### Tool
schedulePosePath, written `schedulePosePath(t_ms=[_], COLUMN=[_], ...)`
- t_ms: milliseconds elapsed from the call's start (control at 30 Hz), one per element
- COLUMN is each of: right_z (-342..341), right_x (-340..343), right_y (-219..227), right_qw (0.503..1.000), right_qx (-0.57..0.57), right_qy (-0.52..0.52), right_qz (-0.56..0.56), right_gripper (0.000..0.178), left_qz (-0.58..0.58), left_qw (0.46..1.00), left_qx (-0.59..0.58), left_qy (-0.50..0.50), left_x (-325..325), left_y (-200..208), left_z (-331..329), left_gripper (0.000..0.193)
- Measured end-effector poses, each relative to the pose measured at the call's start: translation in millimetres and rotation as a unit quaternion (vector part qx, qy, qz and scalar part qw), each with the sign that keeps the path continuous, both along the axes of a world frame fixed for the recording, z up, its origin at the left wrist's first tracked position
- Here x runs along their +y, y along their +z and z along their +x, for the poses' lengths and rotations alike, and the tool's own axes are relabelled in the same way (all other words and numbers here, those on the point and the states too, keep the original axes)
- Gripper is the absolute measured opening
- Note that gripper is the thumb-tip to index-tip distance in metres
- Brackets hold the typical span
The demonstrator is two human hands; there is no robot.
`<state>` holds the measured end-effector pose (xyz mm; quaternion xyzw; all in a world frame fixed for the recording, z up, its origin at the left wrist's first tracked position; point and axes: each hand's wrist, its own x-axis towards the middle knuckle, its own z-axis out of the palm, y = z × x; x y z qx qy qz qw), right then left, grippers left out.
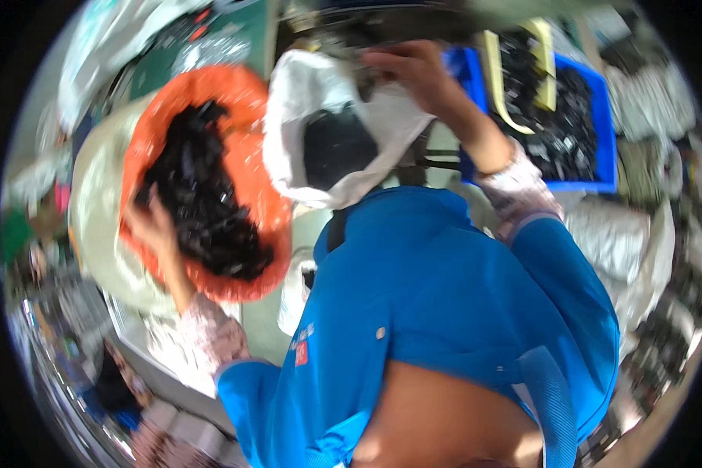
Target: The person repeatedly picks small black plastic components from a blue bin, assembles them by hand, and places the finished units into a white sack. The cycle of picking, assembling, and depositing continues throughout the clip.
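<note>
My left hand (154,225) is at the left side of an orange plastic bag (246,148), its fingers spread beside a heap of shiny black pieces (207,199). Slightly blurred, my right hand (413,72) hovers at the far rim of a white woven bag (285,129). Its fingers are drawn together toward the left, over a small greyish shape that I cannot make out. Dark material (339,147) lies inside the white bag, which stands open right in front of my body.
At the right, a blue bin (607,140) holds many small black parts (561,125) and pale yellow strips (546,66). A large pale sack (93,195) surrounds the orange bag's left side. Clear plastic (210,54) lies on a green surface at the far left. White sacks (612,234) crowd the right.
</note>
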<state>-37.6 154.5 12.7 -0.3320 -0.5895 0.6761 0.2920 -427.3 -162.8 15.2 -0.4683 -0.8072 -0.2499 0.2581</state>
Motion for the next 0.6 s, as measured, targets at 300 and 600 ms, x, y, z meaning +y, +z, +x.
schedulePosePath(t_ms=[300,600], right_z=[-20.0,208.6], right_x=[-19.5,-74.5], right_y=[-25.4,-31.6], right_qw=[0.954,0.827], right_qx=[0.031,-0.285], right_qy=[-0.148,-0.299], right_qz=[0.257,0.382], right_gripper=[0.015,0.018], left_qz=[0.285,0.102], left_qw=[0.631,0.489], left_qx=[-0.681,-0.846], left_qy=[-0.238,-0.184], left_x=[83.8,153.3], left_y=[10.7,-14.6], left_z=[158.7,326.8], left_gripper=[0.026,0.011])
